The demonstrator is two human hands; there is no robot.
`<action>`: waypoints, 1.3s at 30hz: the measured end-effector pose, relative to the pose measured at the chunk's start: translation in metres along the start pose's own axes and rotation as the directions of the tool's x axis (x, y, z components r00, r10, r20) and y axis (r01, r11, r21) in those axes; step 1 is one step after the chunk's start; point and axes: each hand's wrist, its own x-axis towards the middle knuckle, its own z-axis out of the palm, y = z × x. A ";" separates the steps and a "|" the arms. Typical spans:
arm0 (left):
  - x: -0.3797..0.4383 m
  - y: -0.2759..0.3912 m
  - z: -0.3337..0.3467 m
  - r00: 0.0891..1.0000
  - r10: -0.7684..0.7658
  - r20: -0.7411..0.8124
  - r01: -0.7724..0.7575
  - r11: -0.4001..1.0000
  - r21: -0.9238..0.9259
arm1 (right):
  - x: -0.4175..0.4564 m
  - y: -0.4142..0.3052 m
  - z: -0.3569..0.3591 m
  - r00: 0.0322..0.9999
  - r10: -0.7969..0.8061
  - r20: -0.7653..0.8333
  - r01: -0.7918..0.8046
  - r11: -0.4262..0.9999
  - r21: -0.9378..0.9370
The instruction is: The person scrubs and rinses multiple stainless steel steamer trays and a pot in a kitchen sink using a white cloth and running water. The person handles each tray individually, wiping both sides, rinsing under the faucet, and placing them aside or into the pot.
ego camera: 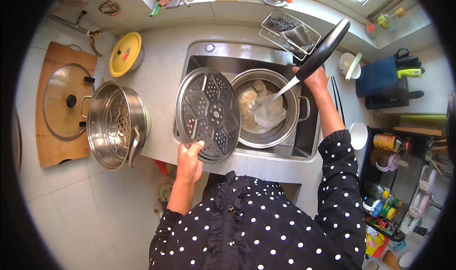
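My left hand grips the lower rim of a round perforated steamer plate, thumb on its face. The plate is tilted over the left side of the sink. Beside it in the sink stands a stainless steel pot with side handles. A wet, whitish cloth or bag lies in the cloudy water inside. A black and silver faucet reaches over the pot, and a pale stream appears to fall from it. My right hand is behind the faucet, partly hidden; its grip cannot be made out.
A steamer pot stands at left near a cutting board with a glass lid. A yellow-lidded bowl sits behind. At right are a wire rack, knife block, chopsticks, white bowl and several bottles.
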 end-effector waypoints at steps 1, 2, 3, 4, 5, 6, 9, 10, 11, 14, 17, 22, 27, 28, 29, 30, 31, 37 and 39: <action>-0.003 0.002 0.000 0.999 0.007 -0.032 -0.007 1.000 0.015 | -0.003 -0.003 -0.001 1.000 -0.007 -0.008 0.007 1.000 0.010; -0.005 0.004 0.001 0.998 0.015 -0.064 -0.013 0.999 0.031 | -0.007 -0.005 -0.004 1.000 -0.021 -0.011 0.021 0.999 0.031; -0.004 0.006 0.002 0.995 0.033 -0.089 -0.029 0.998 0.046 | -0.005 -0.004 -0.003 0.999 -0.030 -0.032 0.030 0.999 0.025; -0.003 0.005 -0.001 0.996 0.051 -0.076 -0.047 0.998 0.052 | -0.002 0.001 0.001 0.999 -0.034 -0.040 0.035 0.999 0.039; -0.004 0.005 -0.002 0.995 0.063 -0.079 -0.059 0.996 0.060 | 0.000 0.007 0.007 0.998 -0.038 -0.048 0.041 0.998 0.052; -0.003 0.006 -0.003 0.994 0.079 -0.080 -0.074 0.995 0.066 | 0.002 0.009 0.011 0.997 -0.042 -0.068 0.046 0.997 0.060; -0.004 0.008 -0.007 0.990 0.102 -0.093 -0.096 0.993 0.070 | 0.006 0.014 0.017 0.997 -0.038 -0.068 0.042 0.998 0.054; -0.005 0.008 -0.009 0.989 0.107 -0.099 -0.100 0.993 0.069 | 0.005 0.012 0.018 0.995 -0.037 -0.090 0.042 0.998 0.045; -0.007 0.008 -0.010 0.990 0.104 -0.098 -0.099 0.993 0.057 | 0.005 0.011 0.019 0.997 -0.036 -0.073 0.040 0.998 0.045; -0.009 0.007 -0.012 0.991 0.099 -0.089 -0.097 0.995 0.029 | 0.007 0.013 0.017 0.998 -0.036 -0.056 0.038 0.998 0.042; -0.008 0.006 -0.012 0.990 0.105 -0.094 -0.102 0.994 0.030 | 0.008 0.010 0.013 0.998 -0.025 -0.051 0.027 0.999 0.039; -0.007 0.002 -0.014 0.989 0.110 -0.103 -0.106 0.994 0.035 | 0.010 0.012 0.013 0.996 -0.044 -0.072 0.040 0.998 -0.057; -0.008 0.003 -0.011 0.985 0.116 -0.129 -0.112 0.993 0.035 | 0.011 0.014 0.014 0.995 -0.061 -0.081 0.055 0.995 -0.079; -0.008 0.003 -0.010 0.984 0.120 -0.134 -0.116 0.993 0.037 | 0.011 0.015 0.014 0.995 -0.061 -0.082 0.054 0.994 -0.091; -0.007 0.002 -0.011 0.984 0.121 -0.132 -0.118 0.992 0.037 | 0.012 0.016 0.014 0.994 -0.060 -0.086 0.053 0.995 -0.079; -0.006 0.000 -0.013 0.983 0.124 -0.133 -0.120 0.992 0.038 | 0.011 0.017 0.014 0.994 -0.059 -0.089 0.053 0.996 -0.066; -0.006 -0.001 -0.013 0.983 0.126 -0.132 -0.122 0.992 0.039 | 0.011 0.017 0.014 0.994 -0.058 -0.092 0.054 0.997 -0.053; -0.005 -0.003 -0.016 0.982 0.128 -0.136 -0.125 0.992 0.024 | 0.013 0.018 0.014 0.997 -0.034 -0.069 0.031 0.998 -0.049; -0.006 -0.001 -0.011 0.981 0.128 -0.147 -0.127 0.992 0.017 | 0.013 0.017 0.012 0.999 -0.022 -0.048 0.020 0.999 -0.042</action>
